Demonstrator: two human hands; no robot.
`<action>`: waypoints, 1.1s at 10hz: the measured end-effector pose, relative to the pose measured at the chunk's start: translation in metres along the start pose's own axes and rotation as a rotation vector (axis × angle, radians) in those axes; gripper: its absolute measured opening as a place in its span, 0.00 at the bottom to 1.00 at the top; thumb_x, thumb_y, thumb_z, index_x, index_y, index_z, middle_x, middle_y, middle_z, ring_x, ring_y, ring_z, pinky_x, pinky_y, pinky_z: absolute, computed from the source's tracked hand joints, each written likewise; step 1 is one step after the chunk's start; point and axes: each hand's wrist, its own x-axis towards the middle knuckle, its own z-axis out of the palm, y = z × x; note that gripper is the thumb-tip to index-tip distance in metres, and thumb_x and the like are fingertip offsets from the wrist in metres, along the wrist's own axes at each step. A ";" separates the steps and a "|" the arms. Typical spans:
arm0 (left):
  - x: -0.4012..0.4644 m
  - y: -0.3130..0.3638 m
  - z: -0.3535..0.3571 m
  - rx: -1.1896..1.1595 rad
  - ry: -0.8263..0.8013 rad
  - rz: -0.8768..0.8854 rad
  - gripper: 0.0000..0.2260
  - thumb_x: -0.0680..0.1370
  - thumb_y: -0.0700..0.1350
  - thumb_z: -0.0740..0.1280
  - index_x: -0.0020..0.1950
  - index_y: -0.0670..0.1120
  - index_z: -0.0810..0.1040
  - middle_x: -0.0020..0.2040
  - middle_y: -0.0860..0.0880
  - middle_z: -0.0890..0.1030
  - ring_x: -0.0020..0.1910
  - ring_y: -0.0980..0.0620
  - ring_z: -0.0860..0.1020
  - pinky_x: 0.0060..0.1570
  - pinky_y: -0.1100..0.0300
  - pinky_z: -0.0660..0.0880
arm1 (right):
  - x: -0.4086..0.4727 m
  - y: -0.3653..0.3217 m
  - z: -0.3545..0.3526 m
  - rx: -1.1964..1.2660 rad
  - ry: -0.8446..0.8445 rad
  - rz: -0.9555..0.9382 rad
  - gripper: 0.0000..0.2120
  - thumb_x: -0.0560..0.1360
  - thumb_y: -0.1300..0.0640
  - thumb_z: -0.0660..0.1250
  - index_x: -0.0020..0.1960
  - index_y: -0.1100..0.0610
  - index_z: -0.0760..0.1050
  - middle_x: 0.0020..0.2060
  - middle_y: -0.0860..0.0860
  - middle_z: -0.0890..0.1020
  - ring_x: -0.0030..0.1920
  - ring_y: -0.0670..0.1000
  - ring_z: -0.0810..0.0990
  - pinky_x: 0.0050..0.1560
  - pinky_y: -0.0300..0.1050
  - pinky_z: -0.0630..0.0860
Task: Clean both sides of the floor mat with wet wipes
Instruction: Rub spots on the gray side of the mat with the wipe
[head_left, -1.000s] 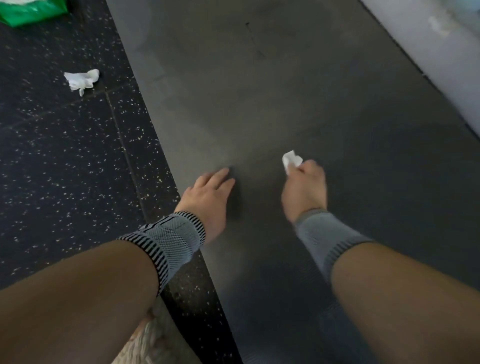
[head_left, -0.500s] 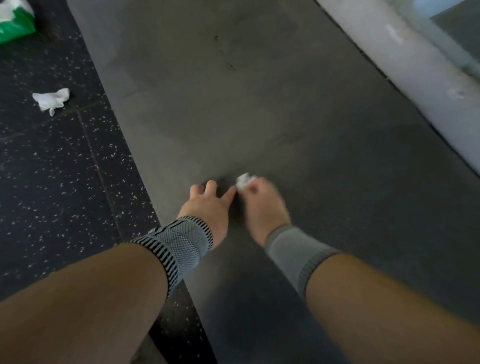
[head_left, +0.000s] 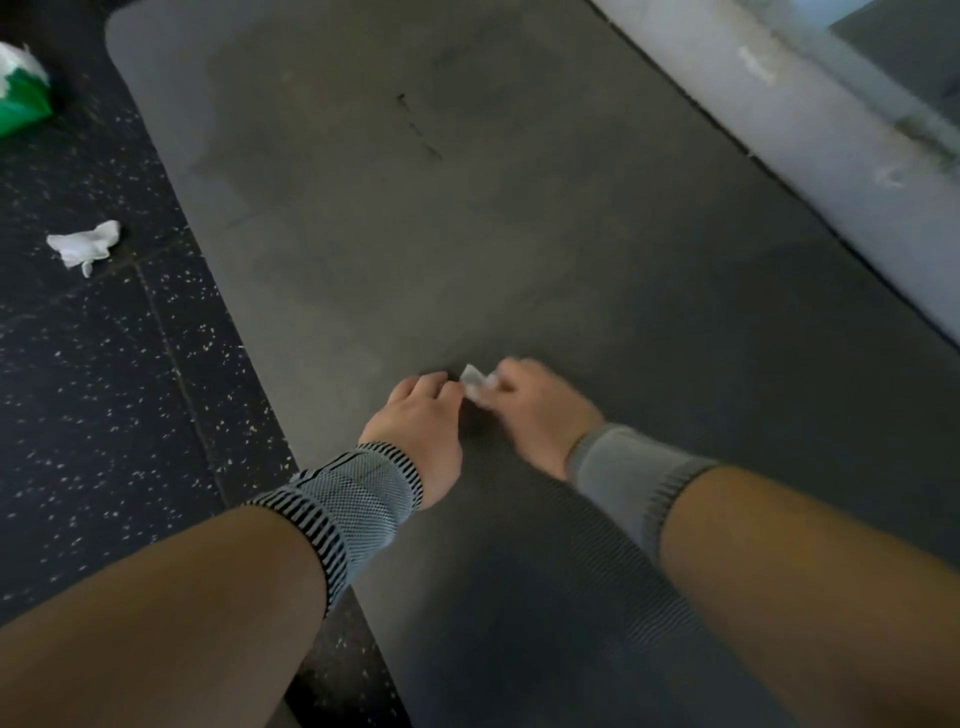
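Note:
A dark grey floor mat (head_left: 519, 218) lies flat on the floor and fills the middle of the view. My right hand (head_left: 535, 410) grips a small crumpled white wet wipe (head_left: 475, 383) and presses it on the mat. My left hand (head_left: 421, 421) rests on the mat right beside it, fingers bent at the tips, almost touching the wipe. Both wrists wear grey knitted bands. Dull damp patches show on the mat beyond my hands.
A used white wipe (head_left: 85, 247) lies on the black speckled floor (head_left: 93, 389) left of the mat. A green wipes pack (head_left: 21, 98) sits at the far left edge. A pale ledge (head_left: 810, 130) runs along the mat's right side.
My right hand slid the wipe leftwards across the mat until it met my left hand. The view shifted, so the mat's far corner and the ledge now show more.

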 end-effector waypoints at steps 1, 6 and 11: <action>0.003 0.003 -0.001 0.082 -0.064 -0.009 0.30 0.80 0.49 0.59 0.78 0.57 0.48 0.75 0.50 0.55 0.73 0.45 0.55 0.68 0.50 0.68 | -0.002 0.066 -0.035 0.002 0.330 0.489 0.11 0.74 0.60 0.63 0.55 0.55 0.78 0.47 0.60 0.77 0.46 0.60 0.77 0.45 0.47 0.68; 0.016 0.022 0.007 0.183 -0.074 0.011 0.29 0.80 0.55 0.60 0.78 0.47 0.56 0.78 0.52 0.43 0.77 0.47 0.44 0.72 0.46 0.62 | -0.026 0.099 -0.053 -0.155 0.334 0.780 0.15 0.75 0.63 0.57 0.59 0.58 0.75 0.54 0.60 0.74 0.54 0.59 0.72 0.50 0.49 0.68; 0.092 0.128 -0.034 0.156 -0.199 0.069 0.56 0.67 0.62 0.76 0.79 0.51 0.38 0.78 0.51 0.35 0.78 0.44 0.39 0.74 0.42 0.55 | -0.058 0.103 -0.054 -0.174 0.201 0.602 0.15 0.74 0.64 0.61 0.59 0.59 0.76 0.50 0.59 0.76 0.49 0.60 0.74 0.43 0.47 0.67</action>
